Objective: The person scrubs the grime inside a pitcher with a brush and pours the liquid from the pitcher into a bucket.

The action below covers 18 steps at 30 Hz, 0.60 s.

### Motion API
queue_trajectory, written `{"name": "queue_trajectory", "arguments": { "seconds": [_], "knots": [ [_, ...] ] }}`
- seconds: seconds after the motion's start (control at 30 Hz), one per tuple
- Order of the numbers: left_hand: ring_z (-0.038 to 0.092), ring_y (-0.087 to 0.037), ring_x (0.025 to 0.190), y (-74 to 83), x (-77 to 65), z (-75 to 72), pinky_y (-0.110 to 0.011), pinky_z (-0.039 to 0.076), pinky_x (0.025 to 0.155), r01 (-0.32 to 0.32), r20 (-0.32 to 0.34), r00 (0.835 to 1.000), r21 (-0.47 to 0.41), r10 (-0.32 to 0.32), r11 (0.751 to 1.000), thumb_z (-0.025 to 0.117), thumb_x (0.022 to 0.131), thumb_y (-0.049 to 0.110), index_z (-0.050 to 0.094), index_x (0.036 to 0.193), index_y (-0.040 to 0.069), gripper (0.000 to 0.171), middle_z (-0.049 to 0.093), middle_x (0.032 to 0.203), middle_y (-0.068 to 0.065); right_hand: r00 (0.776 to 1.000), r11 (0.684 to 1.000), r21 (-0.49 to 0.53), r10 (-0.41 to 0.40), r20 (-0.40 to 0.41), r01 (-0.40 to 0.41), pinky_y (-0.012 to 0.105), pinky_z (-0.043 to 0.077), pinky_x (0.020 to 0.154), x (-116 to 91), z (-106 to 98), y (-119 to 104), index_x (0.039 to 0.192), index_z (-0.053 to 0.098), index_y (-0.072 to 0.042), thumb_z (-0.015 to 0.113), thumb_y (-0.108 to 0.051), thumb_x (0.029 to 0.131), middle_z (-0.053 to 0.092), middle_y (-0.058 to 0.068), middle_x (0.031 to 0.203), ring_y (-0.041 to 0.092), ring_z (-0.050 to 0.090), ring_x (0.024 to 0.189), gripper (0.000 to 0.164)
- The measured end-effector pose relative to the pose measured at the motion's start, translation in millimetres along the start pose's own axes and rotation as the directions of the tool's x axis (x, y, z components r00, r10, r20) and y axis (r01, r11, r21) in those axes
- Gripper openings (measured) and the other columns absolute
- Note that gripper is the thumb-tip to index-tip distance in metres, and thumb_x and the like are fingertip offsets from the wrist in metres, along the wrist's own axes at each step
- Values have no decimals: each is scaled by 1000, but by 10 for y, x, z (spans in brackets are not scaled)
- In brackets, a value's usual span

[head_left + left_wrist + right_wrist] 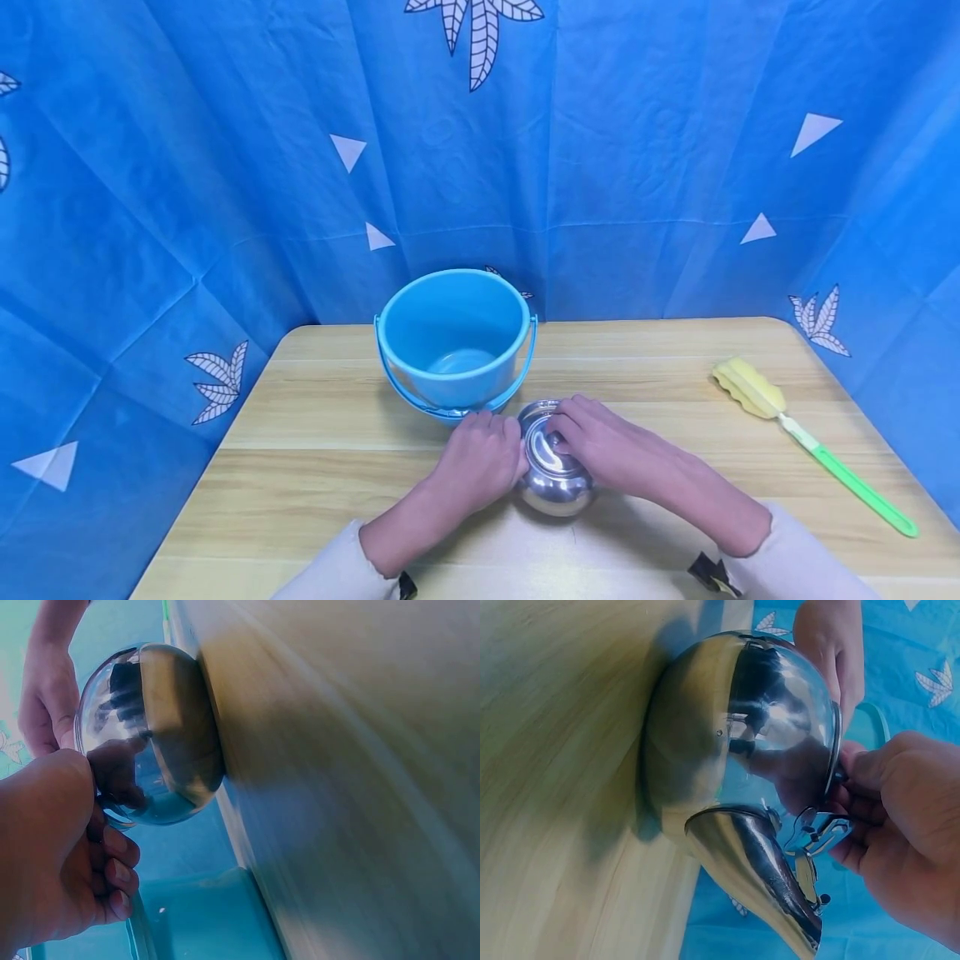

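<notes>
A shiny stainless steel kettle (557,498) stands upright on the wooden table. My left hand (480,460) is at its left upper edge, fingers curled by the rim; the left wrist view shows a bit of curved metal at the fingers, mostly hidden. From the other side my right hand (611,446) reaches over the lid (537,450), thumb and fingers pinching near its middle; the knob is covered. In the right wrist view a spout (754,874) juts from the kettle body, with a small metal hinge or bracket (817,836) beside the fingers.
A blue bucket (450,385) with its handle hanging forward stands just behind my left hand. On the right lies a brush with a yellow sponge head (750,387) and a green handle (862,490). Blue patterned cloth (615,167) hangs around the table's back and sides.
</notes>
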<state>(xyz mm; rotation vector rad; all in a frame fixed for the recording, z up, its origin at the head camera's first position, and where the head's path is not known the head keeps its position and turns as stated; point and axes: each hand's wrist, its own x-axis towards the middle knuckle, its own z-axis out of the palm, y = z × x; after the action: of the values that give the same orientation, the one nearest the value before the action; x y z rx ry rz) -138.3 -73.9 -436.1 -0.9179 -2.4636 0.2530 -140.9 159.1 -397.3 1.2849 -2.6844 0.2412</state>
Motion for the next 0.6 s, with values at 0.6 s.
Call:
{"name": "queue_trajectory", "arguments": {
  "seconds": [0.6],
  "knots": [
    [39, -11, 59, 8, -3, 12, -23, 36, 56, 3, 14, 1000, 6, -3, 1000, 52, 100, 45, 58, 80, 16, 36, 47, 62, 5, 999, 1000, -7, -8, -33, 8, 32, 59, 90, -20, -47, 19, 120, 66, -7, 72, -21, 95, 63, 1, 111, 14, 62, 102, 29]
  ]
}}
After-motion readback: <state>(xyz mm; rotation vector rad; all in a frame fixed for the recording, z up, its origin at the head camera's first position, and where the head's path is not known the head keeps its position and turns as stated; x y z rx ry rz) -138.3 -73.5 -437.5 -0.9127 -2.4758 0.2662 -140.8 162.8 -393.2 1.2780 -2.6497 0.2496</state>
